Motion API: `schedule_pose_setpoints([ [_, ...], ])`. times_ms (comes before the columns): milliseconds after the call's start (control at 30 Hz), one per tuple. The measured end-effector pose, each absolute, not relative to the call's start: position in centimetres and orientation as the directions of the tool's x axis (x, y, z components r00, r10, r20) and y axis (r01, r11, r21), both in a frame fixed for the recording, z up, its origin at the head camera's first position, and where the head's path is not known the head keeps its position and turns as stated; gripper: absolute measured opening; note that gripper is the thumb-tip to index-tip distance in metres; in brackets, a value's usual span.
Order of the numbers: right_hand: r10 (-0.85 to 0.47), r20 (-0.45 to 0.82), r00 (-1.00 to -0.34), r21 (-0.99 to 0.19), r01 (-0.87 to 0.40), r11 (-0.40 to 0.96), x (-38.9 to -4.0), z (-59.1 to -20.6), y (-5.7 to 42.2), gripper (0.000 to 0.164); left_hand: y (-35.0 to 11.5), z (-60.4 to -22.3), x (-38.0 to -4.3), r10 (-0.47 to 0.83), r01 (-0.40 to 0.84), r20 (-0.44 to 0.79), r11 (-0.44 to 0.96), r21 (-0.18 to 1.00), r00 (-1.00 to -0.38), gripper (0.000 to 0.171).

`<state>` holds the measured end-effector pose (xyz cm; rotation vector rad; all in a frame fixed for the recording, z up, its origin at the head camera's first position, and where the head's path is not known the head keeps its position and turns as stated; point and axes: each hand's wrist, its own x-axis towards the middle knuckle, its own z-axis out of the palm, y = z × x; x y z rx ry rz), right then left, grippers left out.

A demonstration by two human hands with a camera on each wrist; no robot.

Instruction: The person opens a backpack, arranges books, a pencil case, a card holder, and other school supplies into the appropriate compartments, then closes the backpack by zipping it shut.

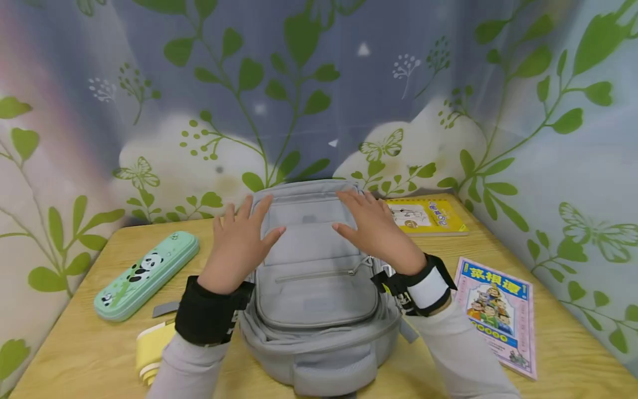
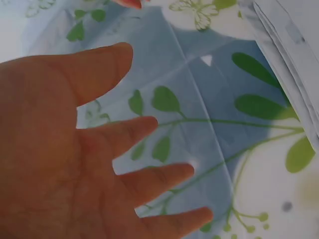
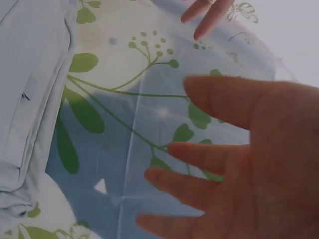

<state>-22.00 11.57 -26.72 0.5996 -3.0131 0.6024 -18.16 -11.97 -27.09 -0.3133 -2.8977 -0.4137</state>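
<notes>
A grey backpack (image 1: 319, 293) lies on the wooden table, its zipped front pocket facing up. Above its left side my left hand (image 1: 238, 244) is raised with the fingers spread. My right hand (image 1: 371, 230) hovers over the right side, fingers spread too. Neither hand holds anything. In the left wrist view the palm and straight fingers of the left hand (image 2: 94, 149) show, with the backpack's edge (image 2: 294, 55) at the upper right. The right wrist view shows the right hand (image 3: 249, 169) likewise, apart from the backpack (image 3: 30, 99).
On the left are a green panda pencil case (image 1: 147, 274) and a folded yellow item (image 1: 152, 349). To the right lie a yellow book (image 1: 431, 216) and a pink-bordered comic book (image 1: 498, 316). A leaf-print curtain (image 1: 309, 111) hangs behind the table (image 1: 70, 343).
</notes>
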Motion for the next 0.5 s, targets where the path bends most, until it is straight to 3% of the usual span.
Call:
schedule_pose_setpoints([
  [167,-0.424,0.202,-0.883,-0.324,-0.469,0.822,-19.1,-27.5,12.5,0.048,-11.5,-28.2,-15.9,0.324,0.386,0.332,0.911,0.142,-0.886,0.058],
  [333,-0.552,0.315,-0.772,-0.182,-0.620,0.763,-15.9,-29.3,13.8,0.029,-11.3,-30.5,-13.1,0.464,0.542,0.431,0.837,0.072,-0.774,0.043],
  [500,-0.693,0.318,-0.647,-0.062,-0.744,0.666,-13.5,-32.3,14.9,0.024,-11.4,-33.5,-11.3,0.539,0.611,0.364,0.784,0.112,-0.759,0.026],
])
